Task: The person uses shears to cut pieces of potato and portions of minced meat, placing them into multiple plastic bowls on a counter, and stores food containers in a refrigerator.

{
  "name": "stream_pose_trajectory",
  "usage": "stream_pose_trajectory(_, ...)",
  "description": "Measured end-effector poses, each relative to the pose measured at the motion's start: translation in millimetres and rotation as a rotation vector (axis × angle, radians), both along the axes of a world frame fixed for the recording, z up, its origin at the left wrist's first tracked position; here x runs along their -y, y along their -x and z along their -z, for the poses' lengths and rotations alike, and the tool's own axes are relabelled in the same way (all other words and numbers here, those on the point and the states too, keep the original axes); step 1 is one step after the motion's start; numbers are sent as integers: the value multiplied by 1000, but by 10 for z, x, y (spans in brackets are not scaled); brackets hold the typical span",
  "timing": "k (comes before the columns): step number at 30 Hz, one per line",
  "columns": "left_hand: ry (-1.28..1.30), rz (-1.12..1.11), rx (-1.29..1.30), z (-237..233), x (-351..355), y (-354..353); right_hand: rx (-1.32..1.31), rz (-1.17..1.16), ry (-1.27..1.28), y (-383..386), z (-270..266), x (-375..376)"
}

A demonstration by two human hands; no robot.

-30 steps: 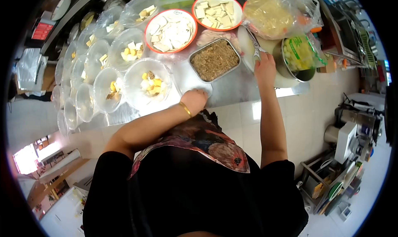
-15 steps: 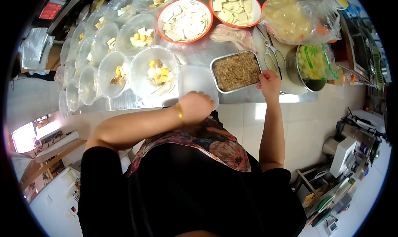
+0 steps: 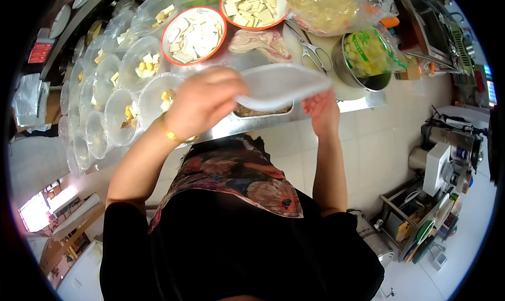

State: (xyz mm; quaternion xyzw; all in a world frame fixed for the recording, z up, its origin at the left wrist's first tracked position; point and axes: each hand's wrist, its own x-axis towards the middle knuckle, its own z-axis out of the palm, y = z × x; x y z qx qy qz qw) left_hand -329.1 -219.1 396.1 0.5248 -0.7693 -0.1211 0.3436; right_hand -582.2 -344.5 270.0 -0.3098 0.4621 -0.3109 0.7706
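A translucent plastic lid [image 3: 281, 83] is held up, tilted and slightly blurred, over the metal tray [image 3: 281, 113] of brown minced food at the table's front edge. My left hand [image 3: 209, 98] grips the lid's left end, its fingers smeared by motion. At the lid's right end my right hand [image 3: 322, 107] pinches the edge. Only the tray's front strip shows below the lid. Beside my left hand is a clear plastic bowl [image 3: 150, 105] with yellow and white pieces, partly hidden by that hand.
Several lined bowls [image 3: 122, 114] fill the left side. Behind the lid stand a red-rimmed bowl of white slices [image 3: 223, 35], another of pale pieces [image 3: 286, 6], a pink cloth [image 3: 260, 44] and scissors [image 3: 315, 53]. A steel pot [image 3: 388, 81] stands at right.
The lid has been lifted from the table and brought above the tray. My right hand has let go of the tray and taken the lid's edge. The camera view has shifted.
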Motion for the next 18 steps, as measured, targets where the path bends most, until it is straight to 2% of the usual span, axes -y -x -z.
stream_pose_trajectory(2, 19, 92, 214, 316, 144, 105, 216, 101, -187, -97, -237, 92)
stream_pose_trajectory(3, 30, 141, 307, 494, 190, 131, 130, 8, -88, -65, -68, 195)
stream_pose_trajectory(6, 22, 32, 285, 889, 217, 196, -188, -79, 200, 5, 273, 215)
stream_pose_trajectory(7, -44, -28, 258, 955, 179, 160, -125, -27, 158, -40, 308, 169)
stream_pose_trajectory(11, -52, -446, 81, 1107, -94, 163, -247, 0, 365, -298, 478, -135)
stream_pose_trajectory(14, -430, -796, -389, 1341, -180, 263, -343, 34, 423, -414, 547, -292)
stream_pose_trajectory(16, -532, -793, -474, 1649, -166, 168, -357, 122, 461, -481, 628, -280)
stream_pose_trajectory(18, -594, -820, -522, 1715, -116, 129, -406, 54, 576, -490, 661, -250)
